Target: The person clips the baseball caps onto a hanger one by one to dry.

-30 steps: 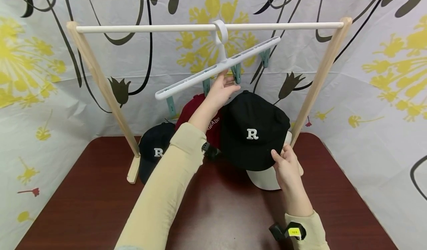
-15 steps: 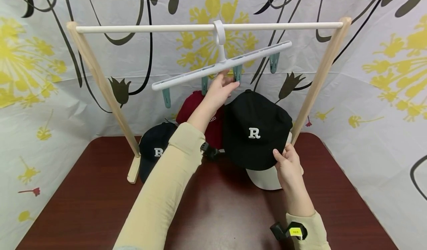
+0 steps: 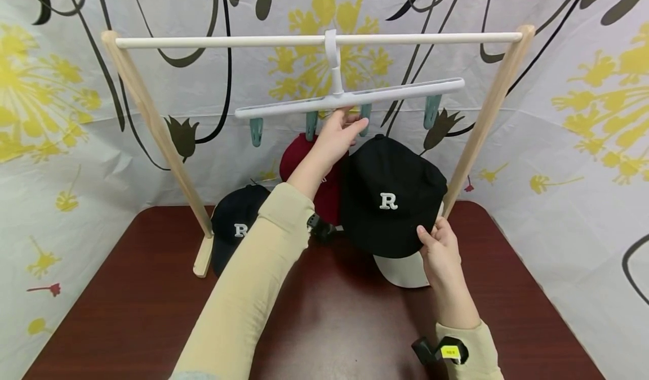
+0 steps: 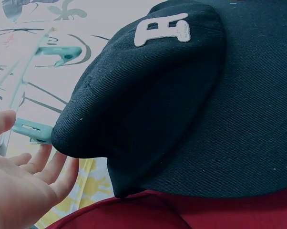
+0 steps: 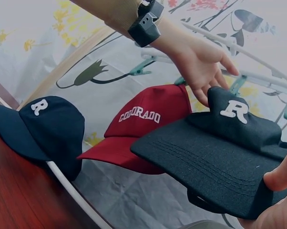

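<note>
The dark red-brown wood-grain table (image 3: 314, 335) spans the lower frame of the head view. At centre left, it supports 1 navy baseball cap (image 3: 230, 219) and 1 wooden rack foot (image 3: 203, 259). At centre right, 1 white-billed cap (image 3: 403, 271) overlaps it; contact is hidden.

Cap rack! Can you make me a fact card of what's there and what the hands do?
Hanger: white, hooked on the rod, tilted
Clips: four, teal, under the hanger
Right hand: holds the black cap by its brim
Left hand: at a clip by the black cap's top
Red cap: says COLORADO
Dark blue cap: beside a wooden leg
Pale cap: behind the black cap
</note>
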### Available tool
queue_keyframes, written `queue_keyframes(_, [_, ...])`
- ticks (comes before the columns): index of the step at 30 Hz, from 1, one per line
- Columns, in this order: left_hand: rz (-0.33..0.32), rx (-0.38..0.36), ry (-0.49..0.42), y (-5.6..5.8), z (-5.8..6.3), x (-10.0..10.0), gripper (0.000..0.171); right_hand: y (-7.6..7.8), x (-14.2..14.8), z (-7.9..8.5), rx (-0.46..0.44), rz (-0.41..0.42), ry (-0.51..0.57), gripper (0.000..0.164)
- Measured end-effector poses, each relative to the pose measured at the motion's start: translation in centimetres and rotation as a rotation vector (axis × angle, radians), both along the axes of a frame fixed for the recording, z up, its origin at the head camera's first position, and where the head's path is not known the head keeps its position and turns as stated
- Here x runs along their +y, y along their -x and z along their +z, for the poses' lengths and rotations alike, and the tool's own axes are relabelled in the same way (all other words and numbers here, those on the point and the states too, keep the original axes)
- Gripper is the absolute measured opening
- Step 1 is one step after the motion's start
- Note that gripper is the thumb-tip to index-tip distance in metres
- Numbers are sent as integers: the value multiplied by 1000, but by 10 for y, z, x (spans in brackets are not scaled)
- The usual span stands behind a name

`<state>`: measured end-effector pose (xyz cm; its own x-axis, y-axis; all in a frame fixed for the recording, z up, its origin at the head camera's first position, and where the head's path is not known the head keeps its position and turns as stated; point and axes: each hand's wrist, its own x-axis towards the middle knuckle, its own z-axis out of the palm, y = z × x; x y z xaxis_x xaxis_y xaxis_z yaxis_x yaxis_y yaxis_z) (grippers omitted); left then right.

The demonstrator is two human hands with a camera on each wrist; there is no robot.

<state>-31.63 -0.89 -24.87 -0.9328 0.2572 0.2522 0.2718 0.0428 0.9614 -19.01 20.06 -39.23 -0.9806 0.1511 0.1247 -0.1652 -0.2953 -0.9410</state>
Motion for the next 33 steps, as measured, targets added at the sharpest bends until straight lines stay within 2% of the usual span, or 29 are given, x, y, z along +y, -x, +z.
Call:
queue_keyframes(8, [26,33,21,-2,5,3,44,0,0,0,28,0,15,10])
queue_keyframes(14, [39,20,22,-3,6,3,33,-1,0,1,17,-8,5,12])
queue_keyframes(23, [30,22,-15,-6,7,4,30,-2,0,3,23,-20,10,13])
queue_keyframes(33, [49,27,-49,-10,5,10,28,-5,2,2,31,-22,13,14])
